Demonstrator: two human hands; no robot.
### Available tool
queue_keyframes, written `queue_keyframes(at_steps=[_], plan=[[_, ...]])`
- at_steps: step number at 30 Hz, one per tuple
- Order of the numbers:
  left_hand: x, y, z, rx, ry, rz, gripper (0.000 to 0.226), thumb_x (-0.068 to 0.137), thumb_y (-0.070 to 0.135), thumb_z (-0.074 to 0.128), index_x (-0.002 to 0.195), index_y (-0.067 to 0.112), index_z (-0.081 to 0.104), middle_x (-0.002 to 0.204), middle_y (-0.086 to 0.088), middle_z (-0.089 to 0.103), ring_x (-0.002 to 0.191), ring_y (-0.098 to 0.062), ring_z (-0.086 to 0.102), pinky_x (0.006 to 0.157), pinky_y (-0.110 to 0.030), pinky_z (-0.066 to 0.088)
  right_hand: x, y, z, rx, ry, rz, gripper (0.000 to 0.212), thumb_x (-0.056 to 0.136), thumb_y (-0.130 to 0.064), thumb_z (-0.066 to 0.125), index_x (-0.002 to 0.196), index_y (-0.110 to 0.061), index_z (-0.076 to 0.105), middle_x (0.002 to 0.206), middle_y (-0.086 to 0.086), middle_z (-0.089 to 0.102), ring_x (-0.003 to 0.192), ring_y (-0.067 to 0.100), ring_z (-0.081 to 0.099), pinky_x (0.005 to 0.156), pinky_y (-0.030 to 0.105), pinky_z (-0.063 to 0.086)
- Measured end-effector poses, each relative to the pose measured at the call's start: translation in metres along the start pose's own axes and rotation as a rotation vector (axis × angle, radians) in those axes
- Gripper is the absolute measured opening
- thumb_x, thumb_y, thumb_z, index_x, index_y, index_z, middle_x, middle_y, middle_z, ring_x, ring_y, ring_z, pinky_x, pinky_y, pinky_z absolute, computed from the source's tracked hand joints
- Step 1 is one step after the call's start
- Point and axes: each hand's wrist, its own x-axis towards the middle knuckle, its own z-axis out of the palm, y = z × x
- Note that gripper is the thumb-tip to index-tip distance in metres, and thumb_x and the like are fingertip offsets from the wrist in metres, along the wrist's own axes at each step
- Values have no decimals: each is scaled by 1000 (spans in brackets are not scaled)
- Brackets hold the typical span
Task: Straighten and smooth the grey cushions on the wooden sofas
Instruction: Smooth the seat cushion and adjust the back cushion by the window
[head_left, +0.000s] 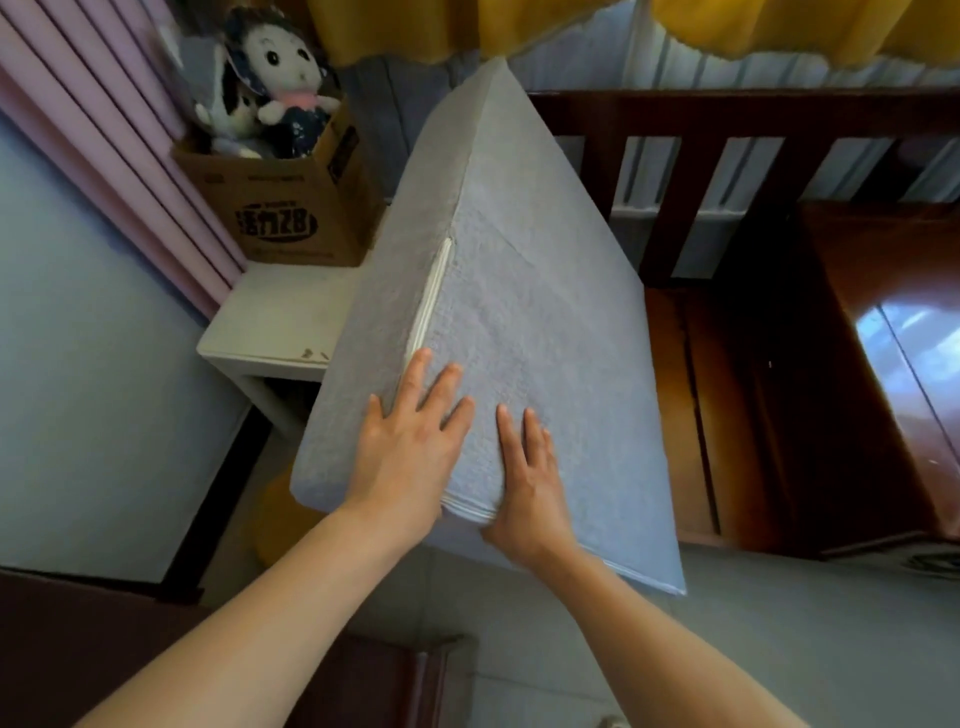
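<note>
Table (270, 332): white, small, at the left beside the sofa; carries a cardboard box (291, 208) at its back edge.
Box contents: soft dolls (283, 67), upright inside the box.
Cushion (498, 322): grey, tilted up on edge, its lower part over the sofa's left end; a white inner layer shows along one seam and at the near corner.
Left hand (410, 447): flat on the cushion's near face, fingers (415, 374) straight and spread, gripping nothing.
Right hand (524, 483): flat on the same face just beside the left hand, fingers straight, thumb at the near corner.
Sofa (779, 364): dark wood, slatted back, bare seat boards at the right.
</note>
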Motion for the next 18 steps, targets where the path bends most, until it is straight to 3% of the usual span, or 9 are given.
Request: queue_keyframes(at_steps=[12, 18], plan=[[44, -3, -7, 11, 40, -30, 110, 69, 47, 79, 150, 26, 7, 158, 0, -15, 143, -31, -23, 112, -49, 29, 44, 6, -14, 6, 2, 32, 124, 77, -5, 70, 140, -47, -28, 158, -2, -24, 147, 28, -15, 119, 41, 12], [41, -2, -13, 11, -31, -41, 111, 72, 46, 78, 151, 27, 2, 157, 1, -21, 142, -30, -27, 113, -48, 25, 43, 10, -35, -57, -160, 10, 126, 75, -11, 75, 144, -42, -25, 158, 0, -23, 148, 28, -9, 116, 41, 24]])
